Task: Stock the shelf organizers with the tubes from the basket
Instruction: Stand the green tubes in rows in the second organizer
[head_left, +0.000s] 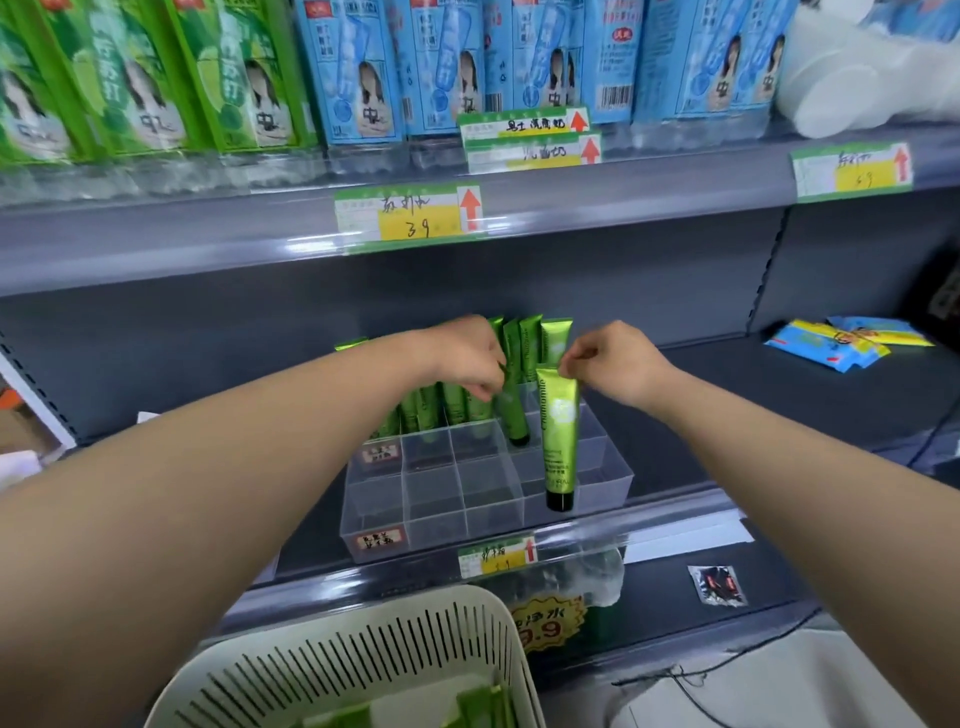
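One pale slotted plastic basket (332, 670) sits at the bottom centre of the frame. Loose tubes (478, 706), green, show inside it at the bottom edge, too cropped to count.

Two bare forearms reach up from the lower corners to the middle shelf. The right hand (613, 364) pinches the flat crimped top of one green Chamomile tube (560, 431). This tube hangs upright with its black cap down, over the right side of the clear organizers (436, 499). Whether the cap is inside a compartment cannot be told. The left hand (465, 358) has its fingers curled among the tube tops, and whether it grips one cannot be told.

There appear to be two organizers, one behind the other. Each is divided into compartments and carries one red label with unreadable writing. At least eight green standing tubes (457, 405) fill the rear compartments.

Below them, one price tag (496, 558) with a red arrow clips to the shelf edge, above a yellow sign (545, 621) reading "9.9". One dark sachet (717, 584) lies at lower right. Several blue-and-yellow packets (841, 343) lie at middle right.

Four more upper tags (408, 213) with red arrows sit on or just above the higher shelf edge, and one of them reads "39". Across the top of the frame stand green cartons (130, 78) on the left and blue cartons (519, 57) to their right, printed in Chinese.
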